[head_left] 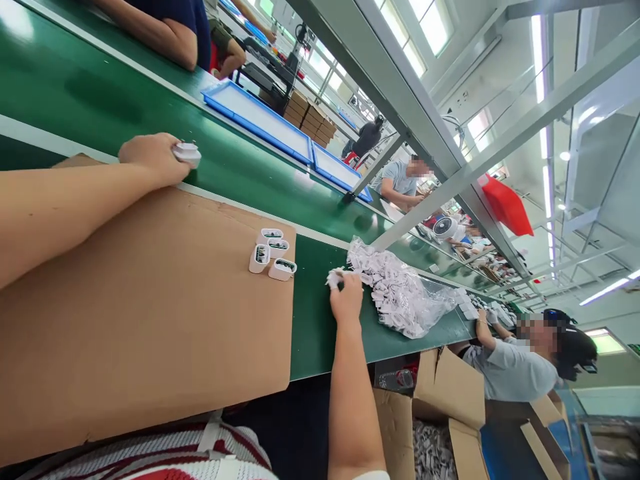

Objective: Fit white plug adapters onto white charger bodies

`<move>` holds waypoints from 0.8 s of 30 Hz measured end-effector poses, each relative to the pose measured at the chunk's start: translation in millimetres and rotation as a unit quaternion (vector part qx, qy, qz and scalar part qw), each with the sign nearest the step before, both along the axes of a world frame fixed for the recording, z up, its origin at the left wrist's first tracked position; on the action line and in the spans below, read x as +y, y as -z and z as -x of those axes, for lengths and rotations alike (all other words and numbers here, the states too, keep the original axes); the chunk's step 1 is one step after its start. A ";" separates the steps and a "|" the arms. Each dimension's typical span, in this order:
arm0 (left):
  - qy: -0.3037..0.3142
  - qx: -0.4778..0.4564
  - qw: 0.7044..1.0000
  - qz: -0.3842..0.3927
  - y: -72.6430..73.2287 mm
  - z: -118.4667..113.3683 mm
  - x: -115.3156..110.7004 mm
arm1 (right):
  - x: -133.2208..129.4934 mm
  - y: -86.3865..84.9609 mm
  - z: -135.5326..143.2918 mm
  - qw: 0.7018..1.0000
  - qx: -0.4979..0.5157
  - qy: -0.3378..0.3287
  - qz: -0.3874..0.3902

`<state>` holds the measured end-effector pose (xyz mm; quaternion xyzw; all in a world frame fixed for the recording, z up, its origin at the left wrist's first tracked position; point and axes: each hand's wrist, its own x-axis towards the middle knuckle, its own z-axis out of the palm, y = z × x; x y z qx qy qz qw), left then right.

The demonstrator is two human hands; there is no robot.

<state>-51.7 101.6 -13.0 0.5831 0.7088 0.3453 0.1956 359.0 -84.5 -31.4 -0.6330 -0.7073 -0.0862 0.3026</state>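
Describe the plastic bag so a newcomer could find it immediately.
On the green table, look right of the cardboard sheet, past the right hand. The clear plastic bag lies there, crumpled, heaped with white pieces, unlike the four small white cases.

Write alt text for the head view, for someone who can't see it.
A person's left hand holds a white part at a green belt, while the right hand grips a small white item beside a clear bag of white pieces. Four white cases stand on brown cardboard between the hands; other people are nearby.
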 end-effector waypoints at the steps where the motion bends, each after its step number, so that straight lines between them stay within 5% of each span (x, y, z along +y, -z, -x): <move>1: -0.016 0.001 1.000 0.004 -0.7 -2.2 -1.2 | 0.5 4.9 -3.2 1.000 0.009 0.008 0.007; 6: -0.012 0.020 0.999 -0.035 -15.0 -22.6 -8.6 | -1.2 17.2 -7.0 0.991 0.132 -0.012 0.015; 10: 0.197 0.096 0.971 -0.093 -19.8 -63.3 -22.0 | -4.7 14.7 -1.4 0.976 0.213 -0.028 0.017; 12: 0.284 0.082 0.955 -0.030 -16.3 -84.1 -31.8 | -5.4 13.3 0.2 0.964 0.260 -0.038 0.033; 15: 0.312 0.019 0.945 0.094 -11.9 -103.2 -43.0 | -5.0 12.6 0.5 0.944 0.324 -0.018 0.065; 24: 0.370 -0.063 0.920 0.111 -11.5 -92.1 -56.5 | -1.8 13.7 3.8 0.847 0.524 -0.001 0.093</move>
